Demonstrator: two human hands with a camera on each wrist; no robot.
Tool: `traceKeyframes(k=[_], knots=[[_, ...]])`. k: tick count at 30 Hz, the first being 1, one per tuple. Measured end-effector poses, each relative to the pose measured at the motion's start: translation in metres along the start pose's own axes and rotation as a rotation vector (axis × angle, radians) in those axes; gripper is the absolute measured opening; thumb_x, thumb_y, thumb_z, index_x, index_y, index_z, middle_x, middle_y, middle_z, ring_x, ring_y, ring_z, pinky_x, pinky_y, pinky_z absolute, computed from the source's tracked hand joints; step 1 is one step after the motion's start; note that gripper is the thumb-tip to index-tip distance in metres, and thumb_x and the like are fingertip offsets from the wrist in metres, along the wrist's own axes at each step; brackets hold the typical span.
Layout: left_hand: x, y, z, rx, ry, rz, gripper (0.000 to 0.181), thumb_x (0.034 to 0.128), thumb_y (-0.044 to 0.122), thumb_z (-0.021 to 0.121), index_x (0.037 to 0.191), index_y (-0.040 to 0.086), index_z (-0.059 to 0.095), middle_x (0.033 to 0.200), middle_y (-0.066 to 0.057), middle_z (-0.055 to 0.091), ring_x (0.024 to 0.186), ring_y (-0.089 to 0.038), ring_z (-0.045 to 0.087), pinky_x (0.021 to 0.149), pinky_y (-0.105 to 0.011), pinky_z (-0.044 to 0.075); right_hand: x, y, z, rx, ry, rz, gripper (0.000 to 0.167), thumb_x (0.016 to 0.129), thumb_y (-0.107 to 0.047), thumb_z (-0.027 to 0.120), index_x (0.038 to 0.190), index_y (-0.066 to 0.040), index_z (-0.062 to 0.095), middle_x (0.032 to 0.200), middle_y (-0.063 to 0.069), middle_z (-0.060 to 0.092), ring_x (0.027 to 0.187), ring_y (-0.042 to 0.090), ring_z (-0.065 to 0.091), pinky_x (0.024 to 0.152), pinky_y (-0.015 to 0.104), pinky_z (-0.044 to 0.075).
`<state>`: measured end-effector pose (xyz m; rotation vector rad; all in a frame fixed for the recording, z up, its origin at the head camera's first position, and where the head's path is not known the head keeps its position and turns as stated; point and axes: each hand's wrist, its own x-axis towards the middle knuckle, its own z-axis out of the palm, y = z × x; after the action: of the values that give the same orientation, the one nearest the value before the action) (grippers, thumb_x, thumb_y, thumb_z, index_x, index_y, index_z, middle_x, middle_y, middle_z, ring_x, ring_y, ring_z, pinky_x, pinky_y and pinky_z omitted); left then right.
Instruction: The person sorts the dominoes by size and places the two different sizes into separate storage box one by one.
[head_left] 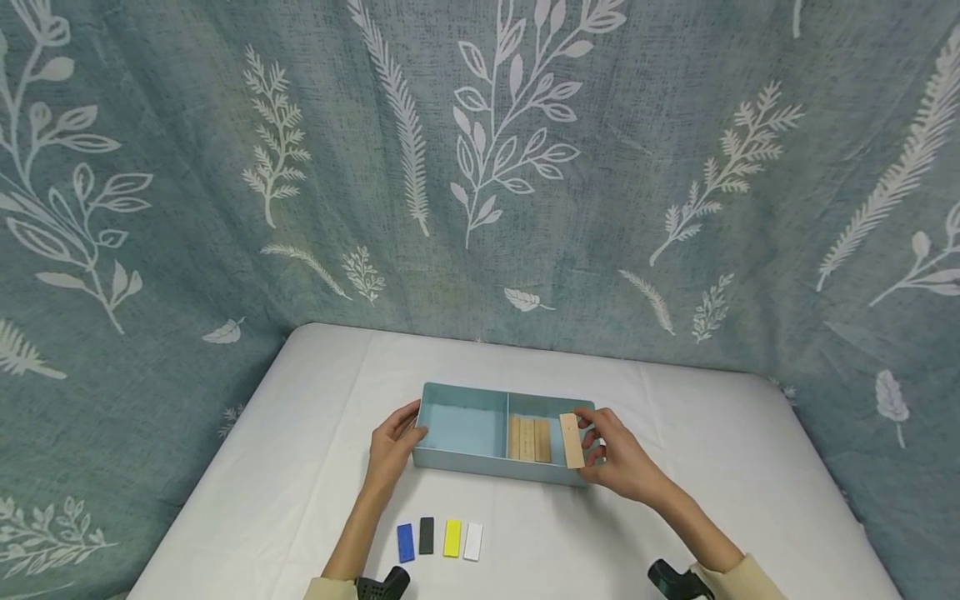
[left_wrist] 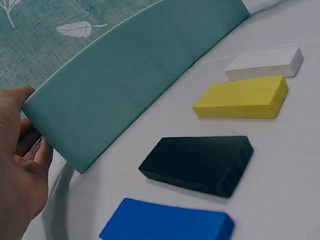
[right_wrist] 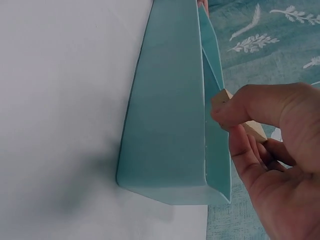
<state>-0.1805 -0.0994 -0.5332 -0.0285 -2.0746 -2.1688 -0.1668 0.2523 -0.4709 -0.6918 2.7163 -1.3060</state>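
A blue-green box (head_left: 487,464) with a divider stands on the white surface. My left hand (head_left: 395,442) grips its left end, with the thumb at the rim; in the left wrist view that hand (left_wrist: 22,160) is at the box's near corner. Over the right compartment, my right hand (head_left: 618,458) pinches a pale wooden block (head_left: 572,441) by its ends. In the right wrist view, thumb and fingers partly cover this block (right_wrist: 257,131). Several similar wooden blocks (head_left: 529,440) lie side by side in the right compartment.
In front of the box, a blue block (head_left: 406,542), a black block (head_left: 427,536), a yellow block (head_left: 452,538) and a white block (head_left: 472,542) lie in a row. A leaf-patterned curtain (head_left: 480,275) hangs behind the white-covered table (head_left: 300,467).
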Motion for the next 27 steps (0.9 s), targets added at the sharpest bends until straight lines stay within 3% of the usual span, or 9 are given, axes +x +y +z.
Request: traceKeyframes(k=[7, 17, 24, 27], knots=[[0.001, 0.001, -0.001, -0.021, -0.007, -0.042, 0.047, 0.0886, -0.006, 0.062, 0.135, -0.008, 0.053, 0.142, -0.023, 0.051, 0.136, -0.035, 0.044, 0.11, -0.032, 0.039, 0.014, 0.008, 0.0, -0.033, 0.026, 0.031, 0.08, 0.068, 0.017, 0.075, 0.14, 0.011, 0.04, 0.116, 0.019, 0.046, 0.088, 0.023, 0.051, 0.064, 0.026, 0.056], [0.001, 0.0, -0.001, 0.003, 0.006, -0.044, 0.047, 0.0882, -0.005, 0.062, 0.134, -0.009, 0.053, 0.141, -0.024, 0.051, 0.135, -0.036, 0.045, 0.109, -0.029, 0.04, 0.026, 0.012, 0.002, -0.104, -0.003, 0.091, 0.078, 0.065, 0.016, 0.067, 0.138, 0.013, 0.041, 0.115, 0.021, 0.047, 0.088, 0.025, 0.05, 0.058, 0.023, 0.049], [0.01, -0.029, -0.002, -0.029, 0.02, -0.036, 0.047, 0.0888, -0.004, 0.063, 0.135, -0.004, 0.055, 0.142, -0.02, 0.051, 0.136, -0.033, 0.044, 0.108, -0.025, 0.04, 0.035, 0.01, 0.005, -0.191, -0.046, 0.139, 0.08, 0.061, 0.015, 0.072, 0.136, 0.016, 0.042, 0.111, 0.021, 0.049, 0.087, 0.026, 0.05, 0.061, 0.026, 0.048], [0.012, -0.034, -0.002, -0.035, 0.019, -0.032, 0.047, 0.089, -0.002, 0.064, 0.135, -0.001, 0.056, 0.142, -0.018, 0.052, 0.136, -0.031, 0.045, 0.107, -0.023, 0.041, 0.038, 0.009, 0.008, -0.24, -0.062, 0.162, 0.079, 0.061, 0.015, 0.074, 0.134, 0.016, 0.044, 0.109, 0.02, 0.051, 0.084, 0.023, 0.05, 0.063, 0.027, 0.047]])
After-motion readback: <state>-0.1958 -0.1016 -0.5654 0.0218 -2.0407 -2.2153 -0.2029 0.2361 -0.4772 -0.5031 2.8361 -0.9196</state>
